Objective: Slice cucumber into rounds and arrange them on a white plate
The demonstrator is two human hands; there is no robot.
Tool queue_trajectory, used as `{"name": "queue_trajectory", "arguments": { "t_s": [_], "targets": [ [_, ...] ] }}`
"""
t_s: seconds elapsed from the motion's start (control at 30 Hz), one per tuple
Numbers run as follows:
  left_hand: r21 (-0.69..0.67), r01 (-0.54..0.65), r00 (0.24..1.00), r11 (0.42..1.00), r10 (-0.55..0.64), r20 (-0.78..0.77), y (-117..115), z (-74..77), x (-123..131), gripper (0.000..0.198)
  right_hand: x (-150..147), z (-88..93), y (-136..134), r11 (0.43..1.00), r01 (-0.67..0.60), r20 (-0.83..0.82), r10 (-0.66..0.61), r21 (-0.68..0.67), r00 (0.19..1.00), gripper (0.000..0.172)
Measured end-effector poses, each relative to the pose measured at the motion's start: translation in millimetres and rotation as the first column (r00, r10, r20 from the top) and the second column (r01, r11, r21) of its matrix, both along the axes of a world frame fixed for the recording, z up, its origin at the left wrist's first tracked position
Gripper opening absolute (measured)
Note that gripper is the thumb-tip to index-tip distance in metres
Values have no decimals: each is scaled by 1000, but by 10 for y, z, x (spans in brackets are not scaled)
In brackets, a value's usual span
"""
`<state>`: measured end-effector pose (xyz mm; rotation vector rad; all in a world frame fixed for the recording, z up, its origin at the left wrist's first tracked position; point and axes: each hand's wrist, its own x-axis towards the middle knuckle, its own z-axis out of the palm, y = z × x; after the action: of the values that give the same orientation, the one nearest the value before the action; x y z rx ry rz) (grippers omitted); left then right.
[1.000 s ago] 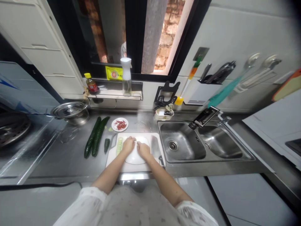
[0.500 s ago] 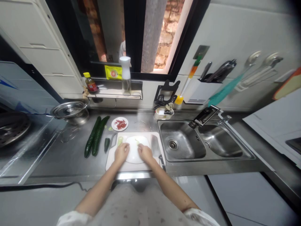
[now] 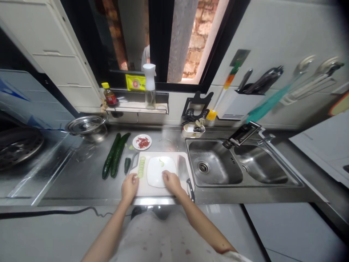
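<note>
My left hand [image 3: 129, 187] is at the left edge of the white cutting board [image 3: 143, 191], its fingers pinched on a cucumber slice at the near end of a row of pale green cucumber slices [image 3: 141, 165]. Over the right part of a square white plate [image 3: 156, 178] is my right hand [image 3: 171, 182], fingers curled together; whatever they hold is hidden. A few thin cucumber slices [image 3: 161, 162] lie on the plate, towards its far side. The knife [image 3: 190, 187] rests along the board's right side, blade pointing away from me.
Left of the board are two whole cucumbers [image 3: 117, 156] and a cucumber end piece [image 3: 127, 165]. Behind it stands a small plate of chopped red bits [image 3: 142, 142]. A lidded steel pot [image 3: 94, 131] is at the back left, and a double sink [image 3: 212, 163] is on the right.
My left hand has moved left and nearer, from the plate to the row of slices. My right hand has come slightly nearer over the plate. The view has shifted a little.
</note>
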<state>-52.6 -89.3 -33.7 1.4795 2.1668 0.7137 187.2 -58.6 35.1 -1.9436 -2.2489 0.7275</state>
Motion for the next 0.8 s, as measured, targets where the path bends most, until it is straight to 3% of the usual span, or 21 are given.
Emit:
{"name": "queue_trajectory", "arguments": {
  "t_s": [0.43,0.8],
  "targets": [
    [-143,-43,983,989,16,-184,72,119,125,34,35,7,-114,999,24,-39,-22,37,999,36],
    [-30,-76,993,997,73,-90,63,86,159,15,51,-2,-167,998,49,-75,-45,49,996,34]
  ]
}}
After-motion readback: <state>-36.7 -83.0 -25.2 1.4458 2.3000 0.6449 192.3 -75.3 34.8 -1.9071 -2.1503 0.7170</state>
